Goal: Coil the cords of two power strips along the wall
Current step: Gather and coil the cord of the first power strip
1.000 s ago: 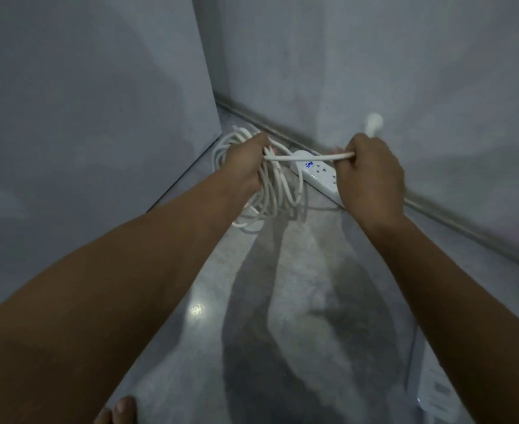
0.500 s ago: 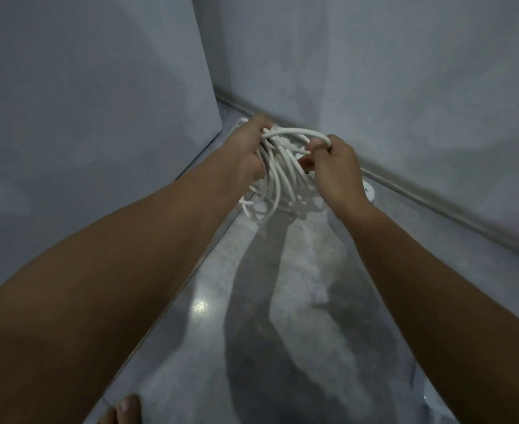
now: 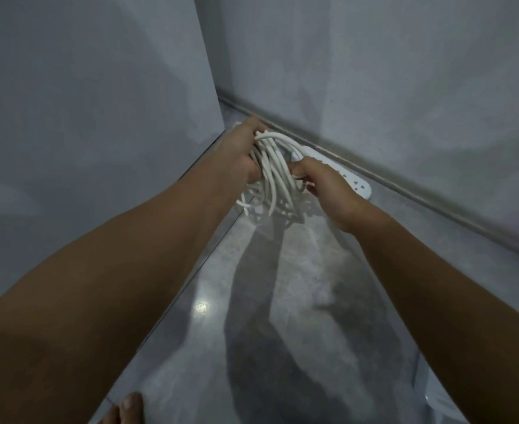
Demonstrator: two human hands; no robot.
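A white cord (image 3: 272,179) hangs in several loops above the grey floor near the corner. My left hand (image 3: 239,154) grips the top of the bundle from the left. My right hand (image 3: 322,182) pinches the loops from the right side, fingers curled round the strands. Behind my right hand a white power strip (image 3: 356,183) lies flat along the baseboard, partly hidden by the hand and the coil. The plug end is out of sight.
A grey panel (image 3: 99,123) stands on the left and meets the back wall (image 3: 374,71) at the corner. A baseboard (image 3: 435,191) runs along the wall. Another white object (image 3: 435,402) shows at the bottom right behind my forearm. A bare foot (image 3: 123,408) is at the bottom edge.
My right hand brought the stretched cord end in to the bundle and now pinches the loops. The coil moved slightly right, toward the power strip.
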